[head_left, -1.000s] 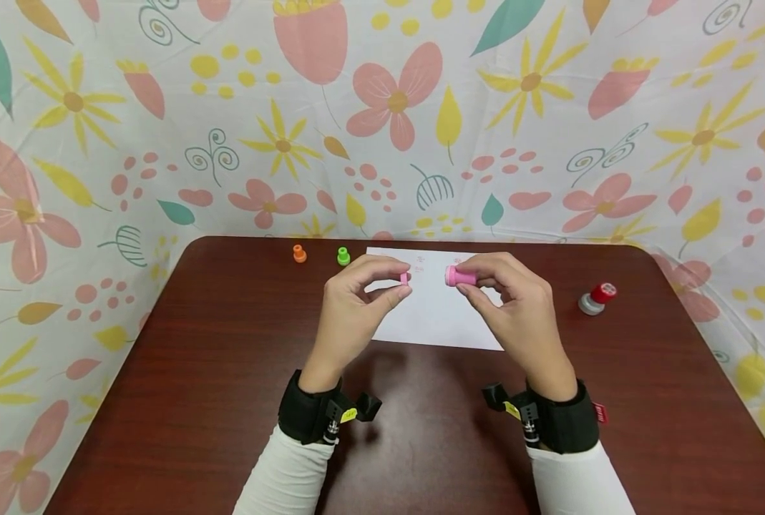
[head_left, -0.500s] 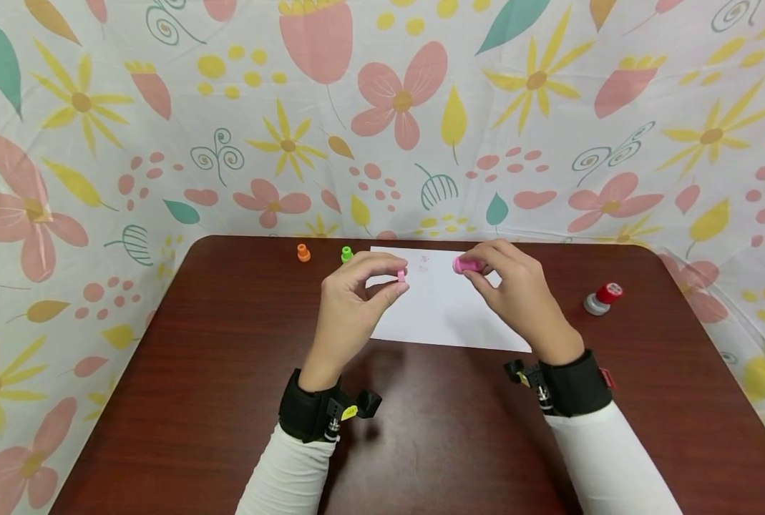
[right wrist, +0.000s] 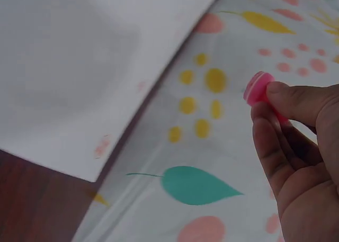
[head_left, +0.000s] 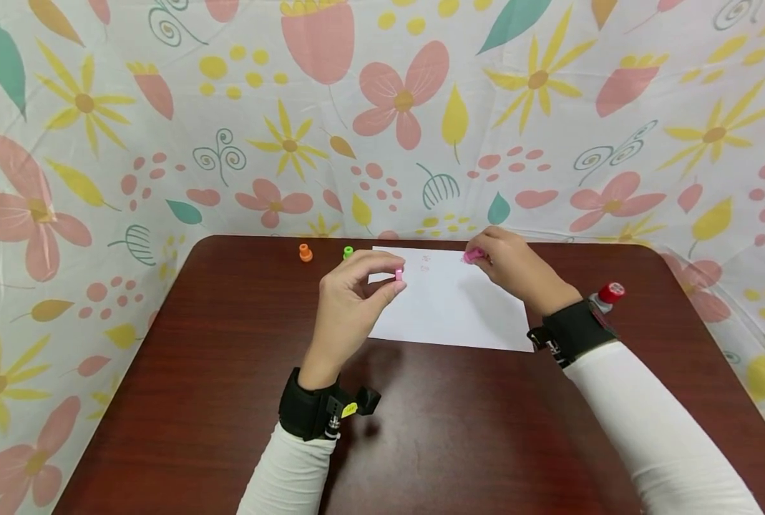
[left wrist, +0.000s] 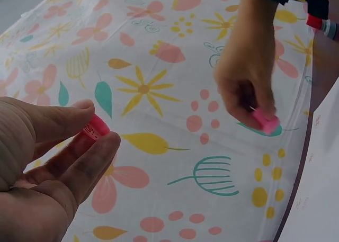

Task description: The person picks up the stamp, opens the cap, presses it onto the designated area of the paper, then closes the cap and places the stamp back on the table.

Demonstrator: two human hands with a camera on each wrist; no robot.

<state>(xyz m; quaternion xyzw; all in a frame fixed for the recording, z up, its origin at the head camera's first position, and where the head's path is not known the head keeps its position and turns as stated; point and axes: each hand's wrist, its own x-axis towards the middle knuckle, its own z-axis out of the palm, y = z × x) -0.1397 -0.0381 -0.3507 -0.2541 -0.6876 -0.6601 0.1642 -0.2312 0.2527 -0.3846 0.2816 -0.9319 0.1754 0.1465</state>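
My left hand (head_left: pixel 353 304) pinches a small pink cap (head_left: pixel 399 275) between thumb and fingertips, above the left part of a white sheet of paper (head_left: pixel 446 315). In the left wrist view, faint markings show on the cap (left wrist: pixel 97 127). My right hand (head_left: pixel 517 268) grips a pink self-inking stamp (head_left: pixel 474 255) over the sheet's far right part. The right wrist view shows its wide round end (right wrist: pixel 258 88) beyond the thumb and fingers. Small reddish marks (head_left: pixel 425 263) are on the sheet near its far edge. Whether the stamp touches the paper I cannot tell.
An orange stamp (head_left: pixel 305 252) and a partly hidden green stamp (head_left: pixel 348 252) stand near the table's far edge. A red and grey stamp (head_left: pixel 610 295) is at the right, partly covered by my right wrist. A floral cloth (head_left: pixel 382 129) hangs behind the brown table (head_left: pixel 227 357).
My right hand has moved forward and slightly right with the pink stamp, turning its wide end away from my left hand. My left hand has stayed nearly still with the cap.
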